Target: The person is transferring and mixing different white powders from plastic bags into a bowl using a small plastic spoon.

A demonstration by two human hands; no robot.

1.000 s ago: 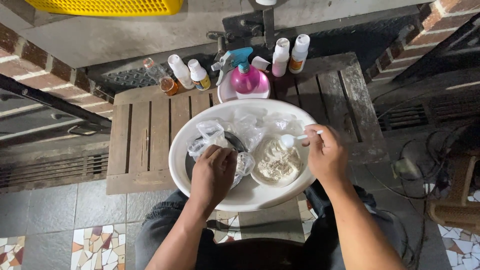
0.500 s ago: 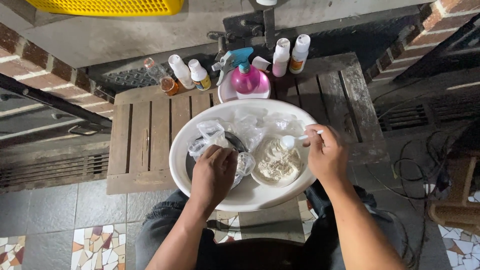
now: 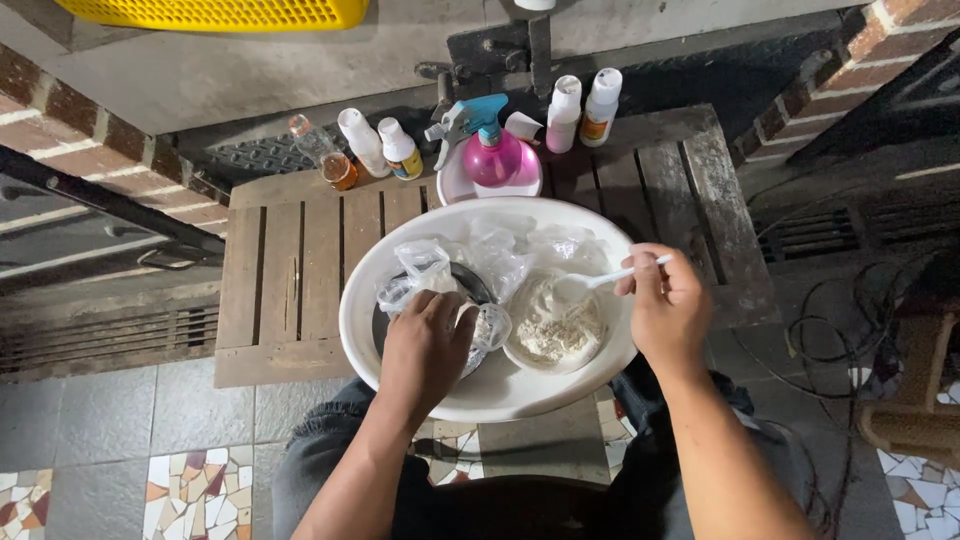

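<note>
- Left hand [image 3: 425, 345]: fingers curled down and pressed onto a clear plastic bag [image 3: 432, 272] in the left half of the basin; grip closed on the bag, knuckles up.
- Clear plastic bag: crumpled, its open top gathered toward the far side; lies over a dark round item [image 3: 470, 285], mostly hidden, kind not discernible.
- Right hand [image 3: 668, 308]: fingers pinched together around the handle of a white plastic spoon [image 3: 600, 281]; hand sits over the right rim of the basin.
- White plastic spoon: handle runs right to left, bowl end over the small bowl.
- Small bowl [image 3: 556, 330]: pale, holds an off-white crumbly powder; stands in the basin, right of the bag, just beside it.
- White basin [image 3: 500, 385]: large, round; rests on the near edge of the wooden slatted table [image 3: 300, 270], overhanging toward the person's knees.
- More crumpled clear plastic [image 3: 560, 245]: far side of the basin, behind the small bowl.
- Pink spray bottle [image 3: 490, 150]: blue trigger head, stands in a small white dish at the far table edge.
- Small bottles [image 3: 385, 150]: group far left, one amber-filled; two white-capped bottles [image 3: 585, 108] far right of the sprayer.
</note>
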